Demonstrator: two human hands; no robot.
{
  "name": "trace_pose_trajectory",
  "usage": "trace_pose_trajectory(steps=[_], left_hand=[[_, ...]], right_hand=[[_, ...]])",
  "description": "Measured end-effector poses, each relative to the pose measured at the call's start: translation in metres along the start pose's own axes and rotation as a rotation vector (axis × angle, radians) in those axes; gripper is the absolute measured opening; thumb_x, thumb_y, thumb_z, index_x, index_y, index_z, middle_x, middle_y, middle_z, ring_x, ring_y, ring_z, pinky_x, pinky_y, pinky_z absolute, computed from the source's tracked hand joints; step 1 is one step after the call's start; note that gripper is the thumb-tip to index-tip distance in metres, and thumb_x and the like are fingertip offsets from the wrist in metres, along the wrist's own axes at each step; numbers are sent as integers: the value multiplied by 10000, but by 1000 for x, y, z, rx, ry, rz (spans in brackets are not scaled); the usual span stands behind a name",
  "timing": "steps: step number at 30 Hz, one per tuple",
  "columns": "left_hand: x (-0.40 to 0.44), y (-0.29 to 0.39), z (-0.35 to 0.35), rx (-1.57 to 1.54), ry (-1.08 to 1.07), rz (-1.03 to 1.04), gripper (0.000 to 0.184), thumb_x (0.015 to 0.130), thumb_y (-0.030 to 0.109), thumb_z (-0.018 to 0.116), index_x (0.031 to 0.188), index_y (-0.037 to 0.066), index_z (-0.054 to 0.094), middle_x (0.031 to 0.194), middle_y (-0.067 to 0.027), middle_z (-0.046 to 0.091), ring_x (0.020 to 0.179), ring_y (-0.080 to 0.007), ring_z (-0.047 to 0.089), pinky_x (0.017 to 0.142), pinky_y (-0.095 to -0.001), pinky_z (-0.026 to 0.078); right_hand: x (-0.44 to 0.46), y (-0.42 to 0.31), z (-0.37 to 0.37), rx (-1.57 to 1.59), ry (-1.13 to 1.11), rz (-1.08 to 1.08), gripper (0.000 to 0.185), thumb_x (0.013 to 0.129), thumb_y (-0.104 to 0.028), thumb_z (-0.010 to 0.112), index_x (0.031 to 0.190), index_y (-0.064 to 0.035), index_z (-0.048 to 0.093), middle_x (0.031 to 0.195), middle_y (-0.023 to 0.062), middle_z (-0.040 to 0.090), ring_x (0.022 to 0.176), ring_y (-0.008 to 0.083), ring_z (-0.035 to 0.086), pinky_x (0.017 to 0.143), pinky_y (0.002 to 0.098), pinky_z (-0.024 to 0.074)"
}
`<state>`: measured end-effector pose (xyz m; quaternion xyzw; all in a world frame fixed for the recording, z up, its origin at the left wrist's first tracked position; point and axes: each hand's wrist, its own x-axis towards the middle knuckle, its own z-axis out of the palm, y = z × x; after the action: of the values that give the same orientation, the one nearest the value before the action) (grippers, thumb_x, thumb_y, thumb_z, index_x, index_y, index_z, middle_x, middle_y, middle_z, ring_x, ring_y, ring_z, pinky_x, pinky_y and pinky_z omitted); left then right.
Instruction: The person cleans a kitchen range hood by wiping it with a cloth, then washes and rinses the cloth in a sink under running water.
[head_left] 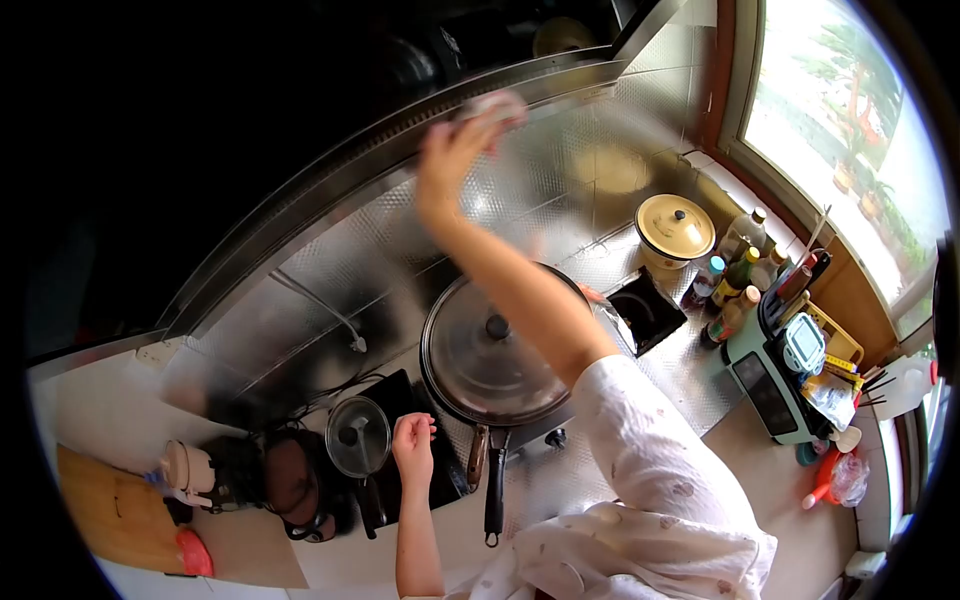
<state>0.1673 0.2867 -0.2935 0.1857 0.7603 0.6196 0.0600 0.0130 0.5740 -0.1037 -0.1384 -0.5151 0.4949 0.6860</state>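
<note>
My right hand (455,165) is raised high in front of the range hood's lower edge (400,150). Its fingers are closed on a crumpled pinkish-white cloth (497,104), somewhat blurred. Below the raised arm, a large wok with a glass lid (490,350) sits on the stove, its handles towards me. My left hand (413,445) is low, its fingers curled in with nothing visible in them. It is between the wok and a small lidded saucepan (358,437) on the left.
A yellow lidded pot (675,228) stands at the back right, beside several sauce bottles (735,275). A knife and utensil holder (765,370) is further right, under the window. Dark appliances (293,480) crowd the left of the counter.
</note>
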Motion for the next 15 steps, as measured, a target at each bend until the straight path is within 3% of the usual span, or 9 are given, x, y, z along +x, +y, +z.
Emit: trace_pose_trajectory(steps=[2, 3, 6, 8, 11, 13, 15], left_hand=[[1, -2, -5, -12, 12, 4, 111, 880, 83, 476, 849, -1, 540, 863, -56, 529, 684, -103, 531, 591, -206, 434], [-1, -6, -9, -9, 10, 13, 111, 880, 83, 476, 849, -1, 540, 863, -56, 529, 684, -103, 531, 591, -206, 434], [-11, -21, -20, -20, 83, -72, 116, 880, 99, 479, 859, 3, 541, 850, -57, 546, 674, -105, 540, 581, -212, 437], [-17, -25, -27, 0, 99, -86, 116, 880, 100, 477, 861, 4, 541, 852, -56, 548, 675, -105, 540, 579, -213, 437], [-20, -28, -28, 16, 116, -116, 117, 880, 100, 477, 859, 4, 540, 856, -55, 548, 672, -104, 540, 576, -214, 437], [-19, -27, -24, 18, 112, -130, 117, 880, 100, 477, 856, 4, 540, 857, -55, 548, 670, -104, 539, 576, -214, 437], [-10, -24, -17, -23, 74, -120, 117, 880, 97, 475, 852, 3, 538, 861, -54, 546, 673, -103, 535, 584, -214, 436]], right_hand=[[68, 29, -26, 10, 211, -93, 718, 839, -186, 430, 1358, 18, -23, 1405, 260, -15, 1313, 368, -23, 1057, 400, 38], [98, 18, -43, -1, 370, -60, 642, 850, -178, 407, 1353, 34, 69, 1389, 253, 108, 1294, 359, 104, 1050, 388, 99], [168, 50, -84, -1, 445, -56, 592, 862, -192, 400, 1345, 27, 136, 1366, 235, 191, 1255, 327, 207, 1032, 381, 147], [177, 65, -95, 173, 298, -27, 641, 887, -264, 393, 1357, 27, 68, 1398, 259, 73, 1308, 362, 69, 1062, 399, 72], [133, 39, -56, 235, 437, -99, 641, 881, -250, 402, 1368, -4, 67, 1404, 254, 45, 1312, 356, 48, 1061, 400, 68], [69, 6, -27, 193, 341, 5, 629, 843, -177, 414, 1373, -37, 107, 1394, 210, 125, 1278, 309, 154, 1040, 367, 118], [10, 13, -1, 122, 113, -121, 733, 824, -195, 484, 1391, -100, 29, 1407, 236, -139, 1302, 382, -130, 1043, 473, 18]])
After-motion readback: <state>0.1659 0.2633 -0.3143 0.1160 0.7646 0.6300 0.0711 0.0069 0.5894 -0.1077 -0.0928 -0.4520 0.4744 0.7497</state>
